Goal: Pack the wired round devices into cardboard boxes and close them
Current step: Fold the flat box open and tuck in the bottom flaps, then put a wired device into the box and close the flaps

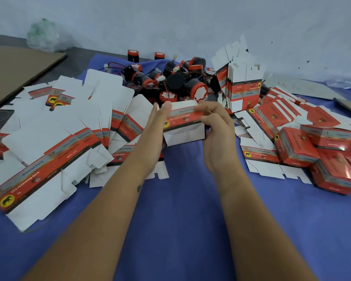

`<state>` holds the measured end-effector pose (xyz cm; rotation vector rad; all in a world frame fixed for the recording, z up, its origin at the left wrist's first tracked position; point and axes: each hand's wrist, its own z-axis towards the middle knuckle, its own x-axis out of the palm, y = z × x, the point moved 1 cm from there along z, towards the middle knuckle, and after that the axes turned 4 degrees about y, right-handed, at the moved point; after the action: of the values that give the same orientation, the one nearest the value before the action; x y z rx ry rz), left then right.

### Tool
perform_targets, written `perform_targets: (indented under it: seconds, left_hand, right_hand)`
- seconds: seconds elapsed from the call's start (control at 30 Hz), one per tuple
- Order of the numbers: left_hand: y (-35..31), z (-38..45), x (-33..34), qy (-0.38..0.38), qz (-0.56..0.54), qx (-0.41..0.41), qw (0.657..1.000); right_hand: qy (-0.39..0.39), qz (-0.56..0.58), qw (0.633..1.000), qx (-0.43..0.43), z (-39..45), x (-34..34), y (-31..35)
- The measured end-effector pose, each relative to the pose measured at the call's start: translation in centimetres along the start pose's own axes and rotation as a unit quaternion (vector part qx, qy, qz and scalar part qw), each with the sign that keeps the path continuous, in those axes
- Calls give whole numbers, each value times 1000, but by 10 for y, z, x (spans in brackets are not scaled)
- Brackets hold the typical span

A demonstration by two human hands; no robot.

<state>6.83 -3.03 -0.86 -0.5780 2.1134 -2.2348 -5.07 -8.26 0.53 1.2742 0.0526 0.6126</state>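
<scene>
Blue cloth (182, 230) covers the work surface nearest the person, and both bare forearms reach out over it to meet at one small red-and-white carton (183, 123) held up off the cloth, about midway between the near edge and the heap behind. Lifting it this way probably lets both ends be worked at once: the left hand (156, 128) lies along the carton's left end with its fingers nearly straight, the thumb tip pressed on the top corner, bracing rather than clutching, while the right hand (215, 126) curls round the right end, thumb and fingertips pinching the upper edge as if tucking a flap. A white flap hangs open underneath, so the carton looks only partly formed or closed (whether a device is already inside cannot be seen). To the left, flat unfolded cartons (55, 142) are fanned out within easy reach of the left hand; to the right, closed boxes (316, 151) are piled together, apparently the finished lot, with more flats beside them. Just beyond the hands lies the heap of black round devices with red caps and red-black wires (182, 82), close enough to pick from without leaning. A stack of flats (243, 86) stands upright right of the heap, against the pale wall.
</scene>
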Motion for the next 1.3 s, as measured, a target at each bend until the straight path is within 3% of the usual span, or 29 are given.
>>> perform_targets:
  seconds: [0.1,0.3,0.37,0.43,0.53,0.6,0.67,0.8,0.9,1.0,1.07,1.2,1.3]
  left_hand:
    - [4,6,-8,-59,87,19,994]
    - [2,12,-17,-213,252,130,935]
    - [1,12,-19,-252,305,152,906]
    - [-1,10,-22,-272,350,172,880]
    - [-2,7,-22,-283,388,184,858]
    - [-3,4,-20,-279,370,191,865]
    - [-3,1,-16,-251,302,192,899]
    - [1,-1,-3,-170,105,103,974]
    - [7,1,-1,-110,-8,29,993]
    - [5,2,-10,-145,90,60,984]
    - [1,2,-17,-192,187,97,958]
    - [2,1,-26,-217,299,130,920]
    - [4,2,-28,-186,333,130,915]
  right_hand:
    - [5,-20,1000,-5,2,-3,0]
    - [-225,-187,956,3,28,-33,-1]
    - [-204,-280,937,53,43,-42,-5]
    - [-125,-386,908,105,56,-45,-9]
    - [-49,-513,845,144,59,-43,-13]
    - [-34,-581,799,151,51,-38,-16]
    - [-29,-608,778,159,41,-31,-18]
    - [-113,-561,812,116,24,-22,-12]
    - [-202,-495,845,18,14,-17,-4]
    - [-221,-439,869,-57,4,-11,-1]
    - [-215,-397,890,-65,0,-9,-2]
    - [-231,-204,951,10,-2,-7,-6]
    - [-208,-93,972,59,-2,-8,-8]
